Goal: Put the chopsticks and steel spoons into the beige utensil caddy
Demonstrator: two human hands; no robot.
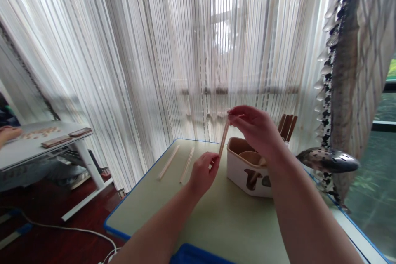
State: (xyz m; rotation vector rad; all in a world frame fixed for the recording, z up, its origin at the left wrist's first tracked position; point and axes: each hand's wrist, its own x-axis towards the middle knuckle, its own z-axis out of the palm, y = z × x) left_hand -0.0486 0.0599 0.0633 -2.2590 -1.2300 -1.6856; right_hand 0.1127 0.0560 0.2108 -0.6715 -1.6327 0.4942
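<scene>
A thin pair of pale wooden chopsticks [224,137] is held up at a slant between my two hands. My left hand [204,170] pinches the lower end, while my right hand [250,124] pinches the upper end. To the left, two more pale, slim stick-like pieces lie flat on the table, a left one [168,162] and a right one [187,166]. Just right of my left hand stands a white box [241,174] with a brown inside and a cut-out front; my right forearm hides part of it.
Several brown handles [287,128] stand up behind my right arm. A shiny oval metal piece with holes [328,160] juts out at right. The pale table [229,222] has a blue edge; a blue object [201,255] shows at its front. Another person's hand [9,134] rests at a white table [66,128].
</scene>
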